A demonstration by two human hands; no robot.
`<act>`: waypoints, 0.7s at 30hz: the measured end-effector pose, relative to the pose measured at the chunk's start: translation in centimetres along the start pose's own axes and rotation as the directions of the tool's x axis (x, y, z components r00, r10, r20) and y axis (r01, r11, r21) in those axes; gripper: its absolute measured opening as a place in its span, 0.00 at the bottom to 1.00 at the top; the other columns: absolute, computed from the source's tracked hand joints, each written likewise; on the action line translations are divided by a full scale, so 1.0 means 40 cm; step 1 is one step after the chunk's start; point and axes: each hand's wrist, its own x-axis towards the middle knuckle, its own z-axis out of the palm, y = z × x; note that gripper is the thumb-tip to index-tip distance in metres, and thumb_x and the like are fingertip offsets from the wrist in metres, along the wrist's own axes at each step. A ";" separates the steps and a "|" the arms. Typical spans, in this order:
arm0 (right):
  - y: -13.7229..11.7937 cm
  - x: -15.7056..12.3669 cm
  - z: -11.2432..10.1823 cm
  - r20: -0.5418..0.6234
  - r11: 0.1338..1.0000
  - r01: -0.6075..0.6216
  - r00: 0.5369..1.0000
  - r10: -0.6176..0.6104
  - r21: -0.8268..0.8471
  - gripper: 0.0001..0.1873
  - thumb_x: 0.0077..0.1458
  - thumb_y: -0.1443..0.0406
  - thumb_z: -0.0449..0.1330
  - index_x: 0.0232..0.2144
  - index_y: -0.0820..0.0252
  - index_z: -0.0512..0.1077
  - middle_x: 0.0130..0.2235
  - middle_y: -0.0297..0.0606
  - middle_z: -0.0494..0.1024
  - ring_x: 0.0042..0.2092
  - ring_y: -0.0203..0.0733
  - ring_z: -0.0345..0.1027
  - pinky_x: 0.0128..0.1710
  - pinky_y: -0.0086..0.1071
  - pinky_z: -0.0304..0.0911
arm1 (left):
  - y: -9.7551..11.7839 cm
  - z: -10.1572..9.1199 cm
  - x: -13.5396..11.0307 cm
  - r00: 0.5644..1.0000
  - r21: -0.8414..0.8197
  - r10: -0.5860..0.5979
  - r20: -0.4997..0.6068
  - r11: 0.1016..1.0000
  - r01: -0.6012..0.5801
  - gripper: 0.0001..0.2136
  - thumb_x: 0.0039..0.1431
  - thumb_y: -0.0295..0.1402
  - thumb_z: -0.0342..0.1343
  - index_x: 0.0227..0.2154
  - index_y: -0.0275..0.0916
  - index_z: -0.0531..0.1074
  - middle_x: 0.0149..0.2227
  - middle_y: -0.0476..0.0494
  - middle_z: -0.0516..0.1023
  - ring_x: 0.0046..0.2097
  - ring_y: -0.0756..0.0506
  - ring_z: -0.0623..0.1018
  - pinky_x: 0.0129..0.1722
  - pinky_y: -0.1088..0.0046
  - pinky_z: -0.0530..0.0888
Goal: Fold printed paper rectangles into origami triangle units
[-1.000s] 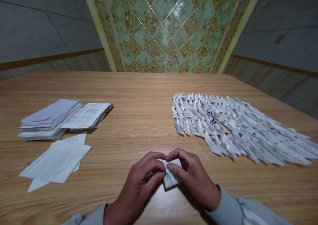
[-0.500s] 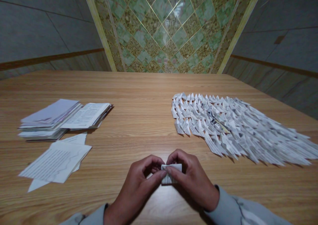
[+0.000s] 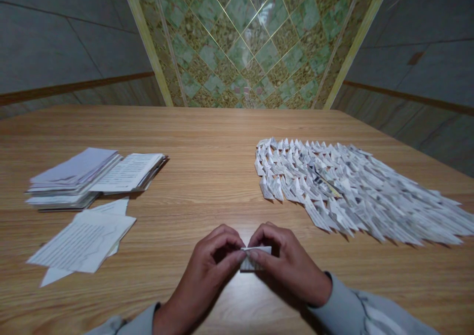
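Between my two hands is a small folded piece of printed paper, held near the front of the table. My left hand pinches its left edge with thumb and fingertips. On the other side, my right hand grips the upper part, the thumb lying across its face. The two thumbs almost meet at the paper's top. Fingers cover part of the folds. To the right, rows of folded paper boats stand close together, beyond my right hand.
Stacked paper sheets lie at the left, with a second pile of printed pages against them. Several loose sheets overlap nearer to me. The wooden table reaches back to a tiled wall.
Both hands keep hold of the folded paper. My left fingers have risen slightly and drawn closer round its top edge, and the paper's lower edge sits a little higher.
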 end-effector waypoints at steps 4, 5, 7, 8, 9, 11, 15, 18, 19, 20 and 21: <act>0.000 0.001 -0.002 -0.007 0.999 0.002 1.000 -0.002 -0.036 0.06 0.57 0.65 0.61 0.29 0.61 0.75 0.29 0.35 0.75 0.34 0.40 0.66 0.34 0.32 0.57 | 0.002 0.001 0.000 1.000 -0.002 -0.010 0.003 1.000 0.010 0.06 0.63 0.33 0.58 0.30 0.40 0.74 0.31 0.48 0.73 0.36 0.47 0.73 0.36 0.73 0.68; -0.001 0.000 0.000 -0.027 0.998 0.013 1.000 -0.014 -0.058 0.06 0.56 0.67 0.61 0.27 0.61 0.74 0.29 0.34 0.74 0.33 0.40 0.66 0.34 0.31 0.56 | 0.002 0.002 0.000 1.000 0.001 -0.010 0.009 1.000 0.010 0.06 0.63 0.33 0.58 0.30 0.40 0.74 0.32 0.48 0.73 0.36 0.46 0.73 0.36 0.73 0.68; -0.002 -0.001 0.007 -0.065 0.995 0.038 0.997 -0.045 -0.095 0.06 0.54 0.69 0.61 0.25 0.61 0.71 0.28 0.33 0.72 0.33 0.39 0.65 0.33 0.31 0.55 | 0.001 0.004 -0.002 1.000 0.006 -0.019 0.024 1.000 0.019 0.06 0.62 0.33 0.58 0.31 0.39 0.75 0.32 0.48 0.74 0.36 0.46 0.73 0.36 0.73 0.68; -0.002 -0.002 0.011 -0.081 0.993 0.050 0.995 -0.059 -0.107 0.06 0.54 0.69 0.61 0.25 0.61 0.70 0.27 0.33 0.72 0.32 0.38 0.64 0.32 0.30 0.54 | 0.000 0.004 -0.003 0.999 0.004 -0.026 0.029 1.000 0.026 0.06 0.62 0.34 0.58 0.31 0.39 0.75 0.32 0.48 0.74 0.35 0.46 0.73 0.36 0.73 0.68; -0.002 -0.003 0.014 -0.090 0.991 0.059 0.993 -0.070 -0.116 0.06 0.53 0.70 0.61 0.24 0.61 0.70 0.27 0.32 0.71 0.32 0.38 0.64 0.32 0.30 0.54 | -0.001 0.005 -0.003 0.999 0.001 -0.034 0.031 0.999 0.034 0.06 0.62 0.34 0.58 0.31 0.39 0.75 0.31 0.48 0.74 0.35 0.46 0.73 0.35 0.73 0.67; -0.002 -0.004 0.020 -0.090 0.991 0.066 0.993 -0.077 -0.117 0.06 0.53 0.70 0.61 0.24 0.60 0.70 0.27 0.32 0.71 0.32 0.38 0.64 0.32 0.30 0.54 | -0.002 0.006 -0.004 0.999 -0.004 -0.047 0.023 0.999 0.047 0.07 0.62 0.35 0.59 0.29 0.39 0.75 0.30 0.48 0.73 0.34 0.47 0.72 0.34 0.73 0.67; 0.002 -0.001 0.016 -0.036 0.999 0.009 0.999 -0.010 -0.045 0.06 0.55 0.65 0.61 0.26 0.60 0.72 0.28 0.33 0.73 0.31 0.38 0.65 0.32 0.30 0.55 | 0.002 0.003 -0.003 0.999 -0.007 -0.044 0.000 0.999 0.044 0.11 0.63 0.36 0.58 0.27 0.38 0.74 0.28 0.48 0.73 0.33 0.47 0.72 0.34 0.74 0.67; 0.008 0.002 0.005 -0.017 0.997 -0.064 0.998 0.065 0.038 0.10 0.56 0.61 0.61 0.27 0.61 0.74 0.27 0.33 0.72 0.30 0.38 0.63 0.30 0.30 0.55 | 0.006 -0.002 0.000 0.999 -0.010 -0.042 -0.014 0.999 0.042 0.11 0.64 0.37 0.57 0.27 0.38 0.73 0.28 0.48 0.72 0.33 0.47 0.72 0.33 0.74 0.67; 0.011 0.003 0.002 -0.022 0.996 -0.070 0.997 0.072 0.054 0.11 0.56 0.60 0.61 0.27 0.61 0.74 0.26 0.34 0.72 0.30 0.38 0.63 0.30 0.30 0.55 | 0.006 -0.004 0.001 0.999 -0.008 -0.043 -0.020 0.999 0.042 0.11 0.64 0.37 0.57 0.27 0.38 0.73 0.28 0.48 0.72 0.33 0.47 0.71 0.33 0.74 0.67; 0.012 0.003 0.000 -0.030 0.996 -0.066 0.997 0.068 0.065 0.12 0.56 0.59 0.61 0.27 0.61 0.74 0.26 0.34 0.72 0.30 0.38 0.63 0.31 0.31 0.56 | 0.005 -0.004 0.001 0.999 -0.005 -0.045 -0.025 0.999 0.045 0.11 0.64 0.37 0.57 0.27 0.38 0.72 0.28 0.48 0.72 0.32 0.47 0.71 0.33 0.74 0.67; 0.014 0.003 -0.001 -0.038 0.996 -0.056 0.998 0.059 0.073 0.12 0.56 0.59 0.61 0.26 0.61 0.75 0.27 0.34 0.72 0.31 0.39 0.64 0.31 0.31 0.56 | 0.004 -0.004 0.002 0.998 -0.007 -0.049 -0.032 0.999 0.049 0.11 0.64 0.38 0.57 0.27 0.38 0.72 0.28 0.49 0.71 0.32 0.48 0.71 0.32 0.75 0.67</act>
